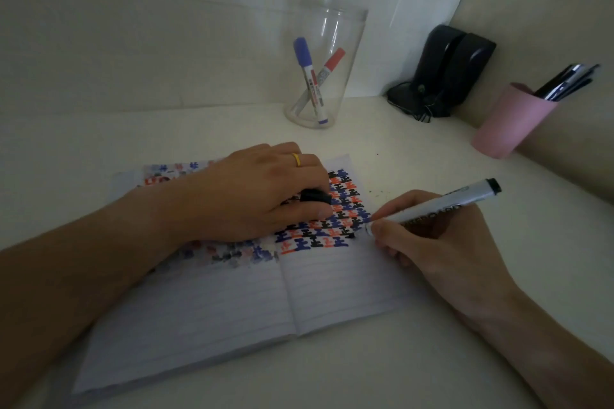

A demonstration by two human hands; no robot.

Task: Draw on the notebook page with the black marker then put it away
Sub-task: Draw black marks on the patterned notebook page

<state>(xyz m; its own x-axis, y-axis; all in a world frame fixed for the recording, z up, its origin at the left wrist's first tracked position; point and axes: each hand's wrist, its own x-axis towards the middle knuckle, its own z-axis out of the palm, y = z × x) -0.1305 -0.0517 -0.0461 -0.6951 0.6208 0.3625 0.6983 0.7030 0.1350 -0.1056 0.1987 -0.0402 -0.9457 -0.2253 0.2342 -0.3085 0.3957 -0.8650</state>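
Observation:
An open lined notebook (332, 289) lies on the white desk, its upper part filled with rows of black, blue and red marks. My right hand (435, 242) grips the black marker (442, 204), a white barrel with a black end pointing up right, its tip down at the right edge of the marked rows. My left hand (262, 192) rests flat on the page and pinches the marker's black cap (315, 196) between thumb and fingers. A gold ring sits on one finger.
A clear glass cup (342, 30) behind the notebook holds a blue marker (309, 76) and a red marker (327, 71). A black device with cables (445, 73) stands in the corner. A pink cup (511, 123) with dark pens is at the right.

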